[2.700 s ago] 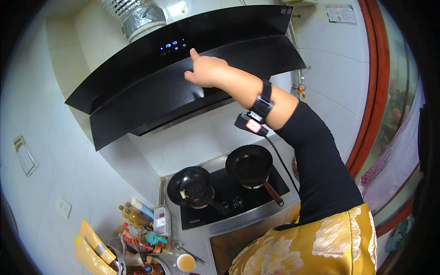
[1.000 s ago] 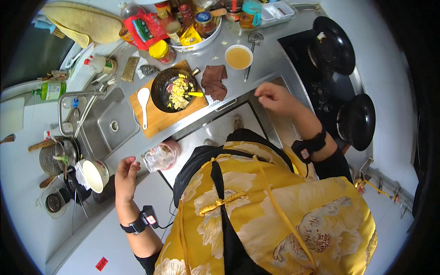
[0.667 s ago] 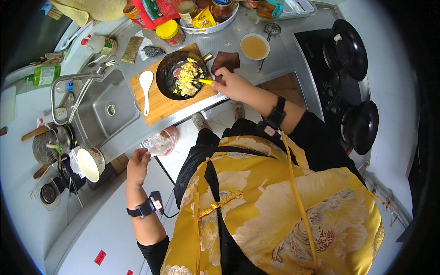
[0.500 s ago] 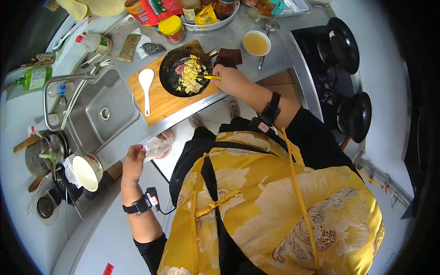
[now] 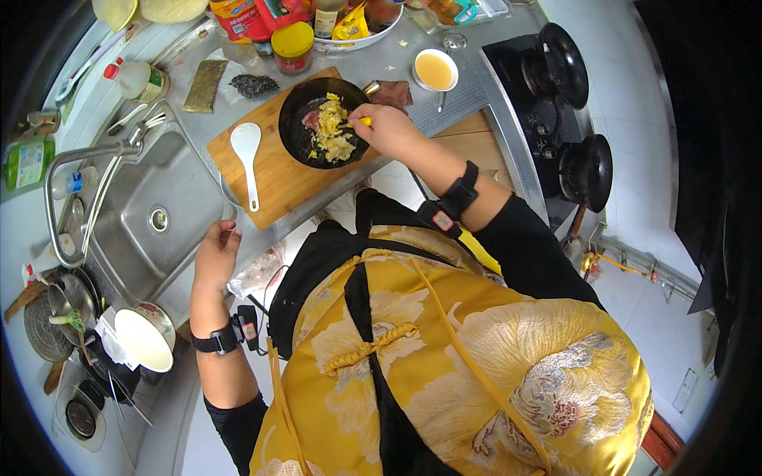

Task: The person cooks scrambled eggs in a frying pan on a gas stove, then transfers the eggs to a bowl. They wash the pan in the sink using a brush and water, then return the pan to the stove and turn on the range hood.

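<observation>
In my right hand (image 5: 385, 131), closed, is a slim yellow-handled utensil (image 5: 366, 121). Its far end is lost among the food, so its kind is unclear. Yellow scrambled egg (image 5: 332, 119) and a pinkish piece of food (image 5: 310, 120) lie in a small black frying pan (image 5: 298, 143). The pan rests on a wooden cutting board (image 5: 274, 186), beside a white rice paddle (image 5: 247, 147). My left hand (image 5: 217, 255) hovers by the counter's front edge near the sink, fingers loosely curled, with nothing visible in them. Below it is a clear plastic bag (image 5: 258, 274).
A steel sink (image 5: 171, 186) lies at the left, a dark stove (image 5: 516, 87) at the right. Behind the board are a red jar with a yellow lid (image 5: 293, 47) and a seaweed packet (image 5: 205, 86). A bowl of pale liquid (image 5: 435, 71) stands near the stove.
My left hand has let go of the plastic bag, which now sits lower, apart from the fingers. My right hand has shifted slightly with the yellow-handled utensil at the pan. The whole view has shifted.
</observation>
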A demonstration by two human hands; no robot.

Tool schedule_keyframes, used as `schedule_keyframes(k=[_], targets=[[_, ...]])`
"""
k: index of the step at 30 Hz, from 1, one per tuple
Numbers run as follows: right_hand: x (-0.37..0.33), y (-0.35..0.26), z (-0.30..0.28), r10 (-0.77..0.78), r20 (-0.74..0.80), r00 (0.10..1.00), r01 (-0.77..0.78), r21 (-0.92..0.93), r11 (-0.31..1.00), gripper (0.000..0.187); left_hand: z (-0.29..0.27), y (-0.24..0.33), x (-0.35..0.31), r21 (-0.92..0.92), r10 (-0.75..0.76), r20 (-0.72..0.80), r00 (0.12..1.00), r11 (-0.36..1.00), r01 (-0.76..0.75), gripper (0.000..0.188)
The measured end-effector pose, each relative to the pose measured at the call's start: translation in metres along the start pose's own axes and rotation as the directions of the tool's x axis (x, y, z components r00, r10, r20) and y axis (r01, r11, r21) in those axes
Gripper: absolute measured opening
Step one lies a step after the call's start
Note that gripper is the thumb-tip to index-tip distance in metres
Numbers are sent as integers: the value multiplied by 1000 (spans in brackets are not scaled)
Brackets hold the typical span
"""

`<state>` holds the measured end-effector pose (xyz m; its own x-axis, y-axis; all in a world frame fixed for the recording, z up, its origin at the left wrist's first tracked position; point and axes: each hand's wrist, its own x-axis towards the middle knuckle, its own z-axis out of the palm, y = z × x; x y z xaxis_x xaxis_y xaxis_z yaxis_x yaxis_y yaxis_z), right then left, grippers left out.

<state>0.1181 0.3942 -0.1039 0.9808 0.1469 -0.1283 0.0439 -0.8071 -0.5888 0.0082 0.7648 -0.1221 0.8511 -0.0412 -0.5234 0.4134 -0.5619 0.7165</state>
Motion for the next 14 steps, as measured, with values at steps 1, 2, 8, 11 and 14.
schedule_keyframes(k=[1,2,8,11,14], targets=[[-1,2,-6,8,16,1000,-8,-12,1000,24,0,2,3,36,-26,6,1000,999,26,23],[-5,5,-13,-23,26,999,23,15,1000,22,1,3,7,39,-26,14,1000,999,26,23],[-16,11,-48,-268,-10,963,268,36,963,18,9,-4,23,27,-23,49,999,999,22,23],[-4,16,-48,-363,20,931,364,-33,931,21,13,4,32,13,0,52,999,1000,-1,24],[12,20,-24,-429,86,899,432,-26,901,25,20,23,42,20,-40,127,991,999,38,22]])
